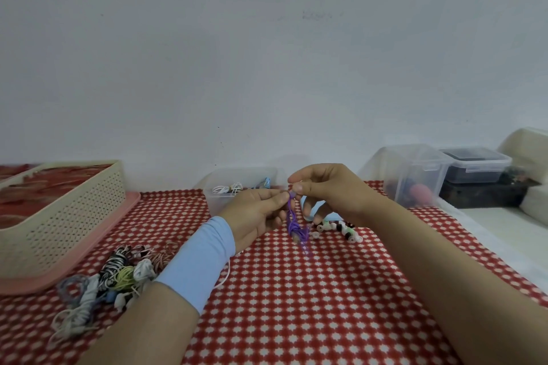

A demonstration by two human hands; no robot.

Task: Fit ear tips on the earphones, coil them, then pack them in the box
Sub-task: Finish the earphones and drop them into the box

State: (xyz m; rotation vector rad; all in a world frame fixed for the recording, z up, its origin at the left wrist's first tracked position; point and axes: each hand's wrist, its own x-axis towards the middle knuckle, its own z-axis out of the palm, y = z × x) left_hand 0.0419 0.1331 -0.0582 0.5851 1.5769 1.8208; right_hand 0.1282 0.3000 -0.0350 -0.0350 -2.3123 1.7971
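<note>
The left hand (255,213) and the right hand (332,190) both pinch the top of the purple wired earphones (295,225) with curled fingers, above the red-and-white worktop (281,290). The cable hangs down in a loose bundle. The small clear plastic box (214,200) stands just behind the hands. Small coloured ear tips (341,228) lie under the right hand.

**Basket, Tubs and Dotted Cloth**

Well left of the fingers (267,197): cream perforated basket (65,225), resting on a pink tray (29,283). Beneath the fingers: red cloth (296,305) dotted with white star shapes. Right of the fingers: clear lidded tub (415,175) holding blurred coloured bits. Just beside it, farther right: clear lidded container (474,169) with dark contents, stacked on a dark box (480,195). Beyond the fingers: plain pale wall (267,53).
</note>
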